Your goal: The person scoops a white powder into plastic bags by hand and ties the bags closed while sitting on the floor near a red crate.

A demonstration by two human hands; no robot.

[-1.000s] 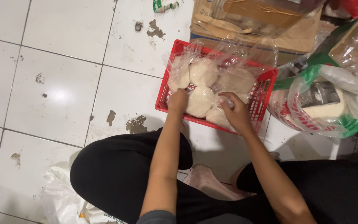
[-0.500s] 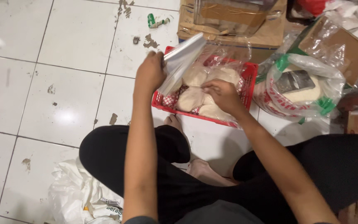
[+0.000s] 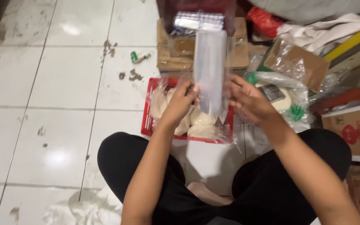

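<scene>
A white tiled floor (image 3: 55, 83), scuffed with dark smudges, is filling the left of the view, while boxes and wrapped goods are crowding the far and right edges. A person is sitting cross-legged in black trousers, looking down at their own arms.

Both hands are raised over a red plastic basket (image 3: 147, 112) that is sitting on the floor just beyond the knees. The left hand (image 3: 181, 102) is pinching the left lower edge of a clear plastic bag (image 3: 210, 68), and the right hand (image 3: 250, 100) is gripping its right lower edge, fingers curled. The bag is standing upright between them, empty and flat as far as can be seen.

Inside the basket, pale round dough pieces (image 3: 201, 121) are lying in loose plastic wrap. To the right, a tied bag with green trim (image 3: 290, 104) is resting against a cardboard box (image 3: 357, 129).

Handling the bag well probably means rubbing its two layers apart with the thumbs at the mouth, keeping it taut and off the dirty floor.

Which end of the bag is open is hard to make out. The hands are covering part of the basket, and the far stack of goods is cut off by the frame.
</scene>
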